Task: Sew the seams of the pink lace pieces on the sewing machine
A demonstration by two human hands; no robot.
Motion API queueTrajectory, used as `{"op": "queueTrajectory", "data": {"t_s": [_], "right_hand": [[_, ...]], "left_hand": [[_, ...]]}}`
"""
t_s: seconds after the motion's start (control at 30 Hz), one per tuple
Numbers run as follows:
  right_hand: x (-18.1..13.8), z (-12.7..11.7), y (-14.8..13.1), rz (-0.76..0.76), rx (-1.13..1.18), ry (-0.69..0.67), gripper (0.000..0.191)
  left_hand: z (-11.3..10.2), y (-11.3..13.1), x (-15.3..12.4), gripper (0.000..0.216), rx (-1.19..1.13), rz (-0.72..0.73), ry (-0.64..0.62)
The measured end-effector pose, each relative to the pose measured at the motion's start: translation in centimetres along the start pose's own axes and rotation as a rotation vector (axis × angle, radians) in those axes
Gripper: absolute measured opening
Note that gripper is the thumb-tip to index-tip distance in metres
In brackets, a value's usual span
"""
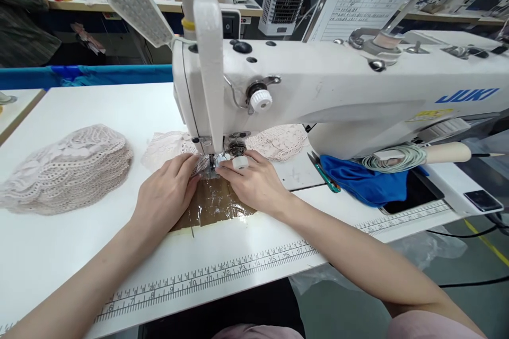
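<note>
A white Juki sewing machine (338,90) stands on a white table (79,238). A pale pink lace piece (165,145) lies under its needle and presser foot (212,161). My left hand (167,193) rests on the lace just left of the needle, fingers pressed flat and together. My right hand (254,183) lies to the right of the needle, fingertips pinching the lace at the foot; a white ring-like tool (240,163) sits on one finger. Both hands lie over a patch of shiny brown tape (210,204) on the table.
A stack of pink lace pieces (67,169) lies at the left. More lace (280,142) lies behind the machine. Snips (323,174), blue cloth (363,183) and a wooden-handled awl (445,153) lie to the right. A ruler strip (222,270) lines the table's front edge. A lamp (135,5) hangs above.
</note>
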State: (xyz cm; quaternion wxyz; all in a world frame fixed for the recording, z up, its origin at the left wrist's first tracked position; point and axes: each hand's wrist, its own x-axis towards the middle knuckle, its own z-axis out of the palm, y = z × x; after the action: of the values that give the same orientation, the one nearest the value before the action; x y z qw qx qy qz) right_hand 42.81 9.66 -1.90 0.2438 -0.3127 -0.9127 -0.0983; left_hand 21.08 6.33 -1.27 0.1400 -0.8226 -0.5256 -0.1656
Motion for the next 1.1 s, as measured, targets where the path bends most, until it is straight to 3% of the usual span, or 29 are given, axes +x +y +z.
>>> {"op": "queueTrajectory", "data": {"t_s": [0.23,0.3,0.4,0.43,0.57,0.77,0.87,0.97,1.0,1.1], "right_hand": [[-0.2,-0.4,-1.1,-0.052,0.176,0.055,0.03],[0.1,-0.6,-1.9,-0.076,0.279,0.02,0.031],[1.1,-0.9,-3.7,-0.112,0.405,-0.094,0.054],[1.5,-1.0,-4.5,-0.118,0.434,-0.123,0.053],[3.0,-1.3,-7.9,-0.017,0.564,-0.172,0.01],[5.1,-1.8,-11.7,0.241,1.015,-0.374,0.021],[7.1,-1.9,-12.3,0.295,1.218,-0.453,0.023],[9.9,-1.8,-12.0,0.31,1.323,-0.424,0.024],[11.0,-1.7,-11.9,0.306,1.362,-0.396,0.024],[14.3,-0.8,-11.5,0.362,1.514,-0.266,0.023]], "left_hand": [[-2.4,-2.1,-0.5,0.023,0.109,-0.083,-0.114],[-3.4,-2.4,-0.9,0.022,-0.012,-0.153,-0.229],[-5.1,-2.8,-1.7,0.019,-0.337,-0.264,-0.392],[-5.7,-2.9,-2.2,0.02,-0.441,-0.286,-0.414],[-7.7,-3.5,-4.5,0.024,-0.717,-0.385,-0.446],[-9.9,-4.6,-8.6,0.027,-0.995,-0.6,-0.513],[-10.8,-6.5,-10.6,0.026,-1.152,-0.654,-0.61],[-11.9,-10.2,-12.2,0.023,-1.254,-0.722,-0.699],[-12.2,-11.9,-12.3,0.023,-1.211,-0.783,-0.677],[-12.8,-17.1,-11.2,0.036,-1.079,-0.924,-0.329]]}}
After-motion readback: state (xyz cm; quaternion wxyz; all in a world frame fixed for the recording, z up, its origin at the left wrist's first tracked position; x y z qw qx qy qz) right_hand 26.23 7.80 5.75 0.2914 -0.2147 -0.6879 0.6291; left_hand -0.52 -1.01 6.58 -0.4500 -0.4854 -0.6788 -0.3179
